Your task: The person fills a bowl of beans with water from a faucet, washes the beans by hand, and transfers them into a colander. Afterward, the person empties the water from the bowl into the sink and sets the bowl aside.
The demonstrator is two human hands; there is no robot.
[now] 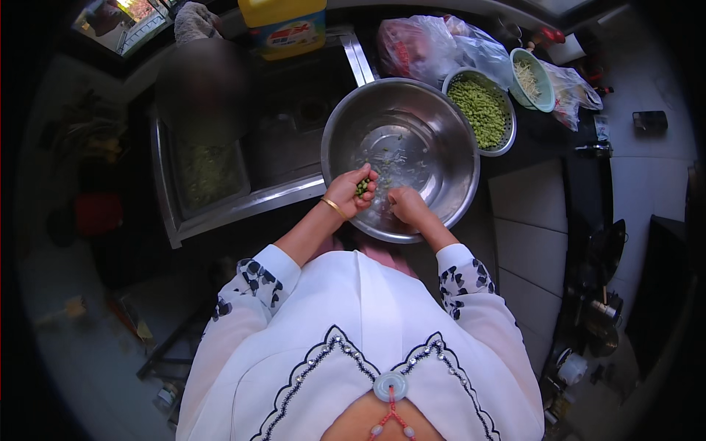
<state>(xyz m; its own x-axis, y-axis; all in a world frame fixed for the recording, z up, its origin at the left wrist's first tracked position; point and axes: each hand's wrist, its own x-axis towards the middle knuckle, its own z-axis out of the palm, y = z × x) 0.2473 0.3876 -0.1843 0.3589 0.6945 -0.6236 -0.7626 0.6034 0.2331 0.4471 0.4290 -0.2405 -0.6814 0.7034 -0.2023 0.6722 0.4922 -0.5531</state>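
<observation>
A wide stainless steel basin (402, 124) stands before me, with a few green pieces and pale scraps on its wet bottom. My left hand (354, 190) is over its left part, palm up, fingers curled around several short green pieces of bean. Beside it, over the lower part of the basin, my right hand (407, 205) is bent into a loose fist; whether its fingers hold anything is hidden. A perforated metal colander (510, 113) full of cut green bean pieces (477, 113) touches the basin's right rim.
Left is a metal-rimmed sink (265, 201) holding a clear tray (212, 176), partly blurred. Behind stand a yellow plastic jug (287, 27) and plastic bags (422, 47). A pale green basket (543, 82) of bean sprouts (527, 80) is at the back right.
</observation>
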